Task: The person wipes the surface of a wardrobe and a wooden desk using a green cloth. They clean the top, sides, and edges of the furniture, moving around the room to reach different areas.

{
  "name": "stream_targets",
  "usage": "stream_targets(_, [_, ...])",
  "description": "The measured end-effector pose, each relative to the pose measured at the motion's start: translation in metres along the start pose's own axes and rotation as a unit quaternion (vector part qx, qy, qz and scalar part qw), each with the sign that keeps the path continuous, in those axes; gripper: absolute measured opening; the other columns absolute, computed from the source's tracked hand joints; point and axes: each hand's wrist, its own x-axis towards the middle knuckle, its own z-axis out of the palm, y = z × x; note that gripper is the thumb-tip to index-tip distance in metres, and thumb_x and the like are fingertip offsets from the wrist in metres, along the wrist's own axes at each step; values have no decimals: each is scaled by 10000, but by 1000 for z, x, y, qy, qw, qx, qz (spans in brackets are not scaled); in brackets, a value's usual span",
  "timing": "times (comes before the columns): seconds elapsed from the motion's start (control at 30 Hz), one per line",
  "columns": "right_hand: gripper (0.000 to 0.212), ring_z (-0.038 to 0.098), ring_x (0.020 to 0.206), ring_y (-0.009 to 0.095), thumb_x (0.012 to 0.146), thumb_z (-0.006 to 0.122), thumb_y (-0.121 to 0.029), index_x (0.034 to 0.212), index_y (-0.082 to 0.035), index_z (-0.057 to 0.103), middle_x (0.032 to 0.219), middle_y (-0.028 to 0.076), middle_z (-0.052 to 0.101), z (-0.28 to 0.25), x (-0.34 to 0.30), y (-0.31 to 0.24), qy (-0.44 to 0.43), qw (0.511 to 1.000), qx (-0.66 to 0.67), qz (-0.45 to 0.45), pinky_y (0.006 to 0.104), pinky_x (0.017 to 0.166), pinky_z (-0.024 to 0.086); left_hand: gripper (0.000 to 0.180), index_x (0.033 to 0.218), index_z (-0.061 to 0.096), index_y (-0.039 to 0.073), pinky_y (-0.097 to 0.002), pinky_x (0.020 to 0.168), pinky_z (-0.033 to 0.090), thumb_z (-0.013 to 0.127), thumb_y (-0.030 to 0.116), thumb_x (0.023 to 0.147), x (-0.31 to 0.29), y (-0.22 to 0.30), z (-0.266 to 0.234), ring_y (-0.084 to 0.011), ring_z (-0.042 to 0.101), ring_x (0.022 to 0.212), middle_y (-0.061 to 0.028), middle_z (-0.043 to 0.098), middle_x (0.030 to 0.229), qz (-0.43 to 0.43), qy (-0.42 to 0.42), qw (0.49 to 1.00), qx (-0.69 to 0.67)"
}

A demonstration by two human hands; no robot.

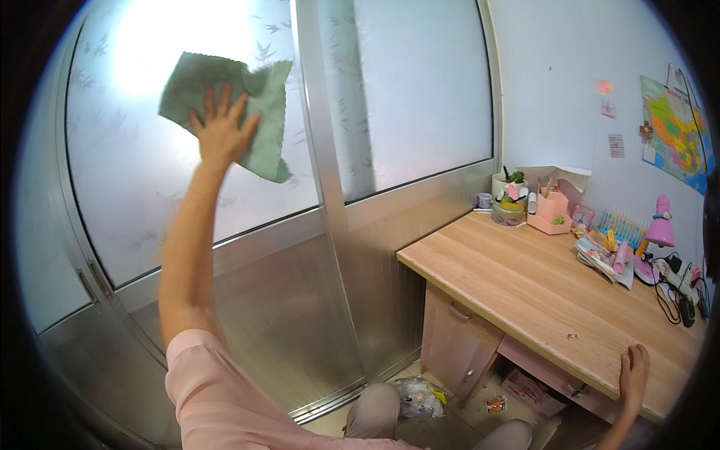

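Observation:
My left hand [222, 131] is raised high and pressed flat, fingers spread, against a green cloth [259, 112] on the frosted glass pane [150, 195] of a sliding door. The cloth hangs crumpled around the hand. My left arm wears a pink sleeve. Down at the lower right, my right hand [634, 373] rests on the front edge of a wooden desk [525, 285], fingers laid over the edge, holding nothing else.
A metal door frame [322, 187] divides two frosted panes. At the desk's back stand a pink lamp [660, 229], a pink organiser [551, 210], a small pot plant [510, 184], cables and stationery. A map [671, 127] hangs on the wall. Litter [420, 397] lies on the floor under the desk.

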Motion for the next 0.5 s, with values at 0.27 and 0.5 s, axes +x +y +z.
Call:
stream_targets(0.27, [296,491,1165,386,909,570,-172,1085,67,579,1255,238,514,11,5,14,11,997,-64,-46,390,998,392,704,1389,452,253,-637,1100,104,687,440,752,-155,49,11,-346,281,1368,-65,375,1463,219,-202,943,-146])
stream_targets(0.5, [495,454,1233,404,950,492,-360,1225,45,564,1308,253,509,-23,3,-30,-93,989,-109,-42,427,1056,341,644,1412,403,261,-696,1040,101,514,584,867,-19,-63,-9,-378,270,1364,-112,328,1492,-74,-12,993,96])
